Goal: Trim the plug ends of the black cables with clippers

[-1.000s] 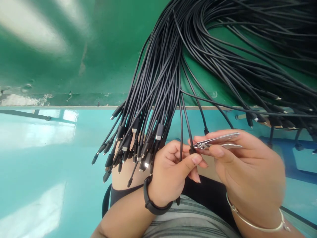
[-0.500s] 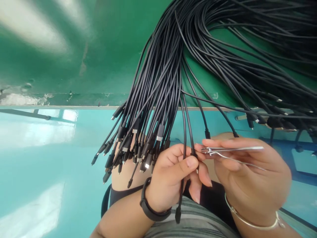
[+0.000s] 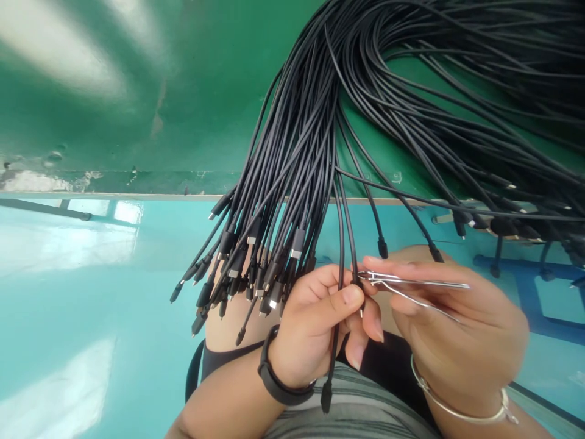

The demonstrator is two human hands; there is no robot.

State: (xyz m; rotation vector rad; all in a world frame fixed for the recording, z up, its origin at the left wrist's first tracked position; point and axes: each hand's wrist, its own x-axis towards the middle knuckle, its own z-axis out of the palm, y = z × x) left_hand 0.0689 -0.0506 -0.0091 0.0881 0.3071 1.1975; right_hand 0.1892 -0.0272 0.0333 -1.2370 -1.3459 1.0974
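Observation:
My left hand (image 3: 320,317), with a black band at the wrist, pinches a black cable connector (image 3: 358,292) between thumb and fingers, its metal tip pointing down. Another black cable (image 3: 335,347) passes through the same hand and ends in a connector over my lap. In my right hand (image 3: 461,323) are small metal nippers (image 3: 411,283), held by their handles. Their jaws are at the upper end of the pinched connector, beside my left thumb; whether they touch it is too small to tell. Many black cables (image 3: 311,122) hang over the table edge with their connectors down.
The green table (image 3: 91,122) spans the upper view, its front edge above my hands. More cables with connectors (image 3: 503,222) hang over the edge at the right. Below is a light blue floor (image 3: 114,305), with a blue frame (image 3: 530,299) at the right.
My right hand and the nippers have moved left, bringing the jaws closer to the connector in my left hand. My left hand keeps its pinch and has barely moved.

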